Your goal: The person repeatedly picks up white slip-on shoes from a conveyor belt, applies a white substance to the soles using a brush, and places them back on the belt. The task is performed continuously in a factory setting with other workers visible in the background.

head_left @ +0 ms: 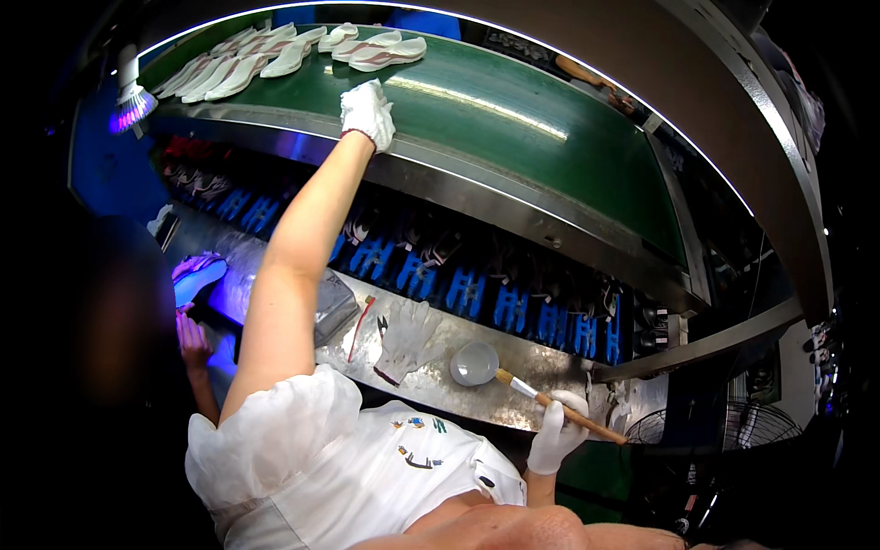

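Note:
My left hand (368, 112), in a white glove, is stretched far out over the green conveyor belt (513, 137). Its fingers look bent, but their tips are hidden, and no object shows in it. Ahead and to its left lie several white shoe soles (234, 73) with pinkish-brown patches. Down at the right, my right hand (559, 434), also gloved in white, is closed around the wooden handle of a brush (587, 423). The brush's bristles point left, beside the rim of a small whitish bowl (474, 365) on the metal shelf.
On the metal shelf (541, 371) lie a loose glove (408, 339), a red thin-handled tool (361, 328) and a grey block (335, 307). Blue racks (417, 275) with shoes stand under the belt. Another person's hand (192, 344) is near a purple-lit sole (199, 275). A metal beam (706, 339) slants at right.

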Action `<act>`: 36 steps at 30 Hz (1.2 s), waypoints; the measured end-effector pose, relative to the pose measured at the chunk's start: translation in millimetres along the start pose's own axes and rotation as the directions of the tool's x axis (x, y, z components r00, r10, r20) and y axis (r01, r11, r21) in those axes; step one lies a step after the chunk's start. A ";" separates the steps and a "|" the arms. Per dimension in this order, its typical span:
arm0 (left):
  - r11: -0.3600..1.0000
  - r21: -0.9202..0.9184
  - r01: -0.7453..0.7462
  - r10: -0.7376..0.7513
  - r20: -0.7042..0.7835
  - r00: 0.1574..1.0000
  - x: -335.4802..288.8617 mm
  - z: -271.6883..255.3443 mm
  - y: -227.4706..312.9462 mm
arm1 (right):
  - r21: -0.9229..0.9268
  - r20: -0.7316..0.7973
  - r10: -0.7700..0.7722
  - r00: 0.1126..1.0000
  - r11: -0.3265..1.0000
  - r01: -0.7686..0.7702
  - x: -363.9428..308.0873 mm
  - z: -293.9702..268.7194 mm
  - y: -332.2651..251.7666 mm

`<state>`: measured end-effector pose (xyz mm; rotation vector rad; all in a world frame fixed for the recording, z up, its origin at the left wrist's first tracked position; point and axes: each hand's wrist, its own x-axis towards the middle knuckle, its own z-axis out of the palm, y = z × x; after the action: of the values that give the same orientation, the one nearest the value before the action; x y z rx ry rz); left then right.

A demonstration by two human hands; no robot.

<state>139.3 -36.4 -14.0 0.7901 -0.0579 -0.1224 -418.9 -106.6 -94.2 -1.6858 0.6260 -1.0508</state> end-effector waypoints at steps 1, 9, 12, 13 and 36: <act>0.997 0.069 0.027 -0.030 0.037 0.999 1.1 -1.7 4.2 | -0.030 -0.001 -0.011 1.000 0.999 0.011 1.3 1.1 1.2; 0.059 0.944 -0.325 0.312 0.291 0.904 90.1 -32.5 54.5 | 0.008 -0.042 0.116 0.992 0.993 -0.115 17.1 30.0 7.0; -0.017 0.986 -0.167 0.351 0.162 0.922 143.4 -37.6 56.9 | 0.028 -0.050 0.174 0.983 0.985 -0.173 25.7 44.4 5.8; -0.063 0.988 -0.144 0.367 0.157 0.917 157.7 -37.1 54.2 | -0.001 -0.054 0.166 0.985 0.986 -0.166 27.9 48.3 5.1; -0.525 0.749 -0.404 -0.046 0.449 0.892 188.1 40.7 -4.8 | -0.188 -0.150 0.096 0.984 0.974 -0.124 37.8 62.6 4.4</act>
<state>321.4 -93.2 12.3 2.7945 -0.7604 0.3553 -345.7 -108.4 -92.1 -1.7336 0.9308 -1.0619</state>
